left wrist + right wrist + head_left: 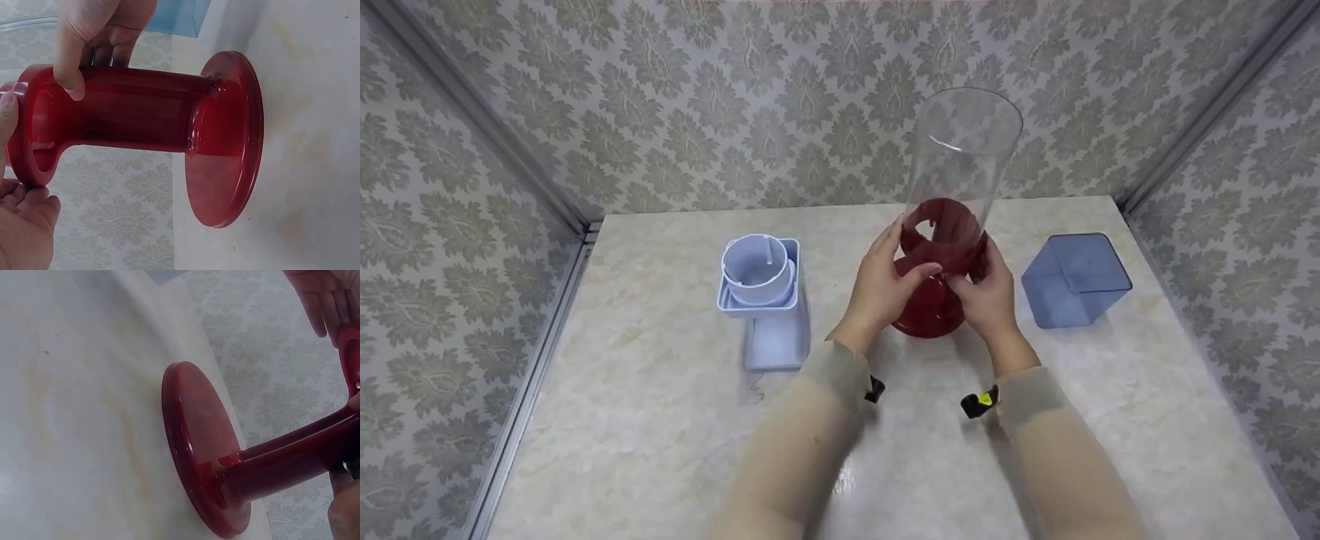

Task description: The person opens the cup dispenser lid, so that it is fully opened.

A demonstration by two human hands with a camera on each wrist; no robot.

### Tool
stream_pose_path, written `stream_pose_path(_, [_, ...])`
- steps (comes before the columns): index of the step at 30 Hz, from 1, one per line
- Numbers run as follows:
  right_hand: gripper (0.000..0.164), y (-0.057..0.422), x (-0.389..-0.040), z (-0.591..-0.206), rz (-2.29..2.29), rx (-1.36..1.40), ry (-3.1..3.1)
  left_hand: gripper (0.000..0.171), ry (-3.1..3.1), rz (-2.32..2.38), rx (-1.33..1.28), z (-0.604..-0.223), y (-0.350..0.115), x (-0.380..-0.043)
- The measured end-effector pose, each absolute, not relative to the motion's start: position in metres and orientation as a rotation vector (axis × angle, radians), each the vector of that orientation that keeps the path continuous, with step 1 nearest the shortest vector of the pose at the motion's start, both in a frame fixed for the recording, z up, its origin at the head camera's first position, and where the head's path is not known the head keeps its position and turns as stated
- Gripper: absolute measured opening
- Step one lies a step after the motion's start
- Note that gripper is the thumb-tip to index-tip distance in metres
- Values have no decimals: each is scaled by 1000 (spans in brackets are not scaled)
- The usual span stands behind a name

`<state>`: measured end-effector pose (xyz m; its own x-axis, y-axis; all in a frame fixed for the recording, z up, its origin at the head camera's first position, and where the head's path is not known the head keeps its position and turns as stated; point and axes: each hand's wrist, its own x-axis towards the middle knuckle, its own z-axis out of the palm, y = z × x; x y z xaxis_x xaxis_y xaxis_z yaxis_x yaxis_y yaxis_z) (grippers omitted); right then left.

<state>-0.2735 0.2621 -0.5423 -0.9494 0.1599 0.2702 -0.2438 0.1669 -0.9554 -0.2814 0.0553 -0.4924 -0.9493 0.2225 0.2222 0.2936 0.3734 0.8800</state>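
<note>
A red stand (928, 319) has a round base, a column and a ring (28, 126) on top. The clear cylinder (967, 150) rises upright from that ring, leaning slightly right in the head view. On the ring's left side the left hand (881, 285) holds on, thumb at the front rim and fingers along the outside. My right hand (986, 292) grips the stand from the right, thumb at the front and fingers curled behind the column (140, 107). The stand's base (194, 450) is right at the tabletop.
Left of the stand is a pale blue square-topped container (778, 349) with a round white-blue cup (755, 270) set in its top. A translucent blue square box (1072, 281) stands to the right on the marbled table (645, 420). Patterned walls (840, 105) enclose the table.
</note>
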Motion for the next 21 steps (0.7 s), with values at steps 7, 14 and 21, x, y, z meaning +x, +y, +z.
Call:
stream_pose_path(7, [77,261,-261,-545,1882,134,-2127,102,-2496,-1605,-444,-498,53,-260])
stream_pose_path(14, [73,263,-258,-547,1916,209,-2122,102,-2419,-1497,-401,-504,56,-240])
stream_pose_path(21, [75,267,-259,-548,1978,264,-2145,101,-2369,-1395,-359,-506,57,-227])
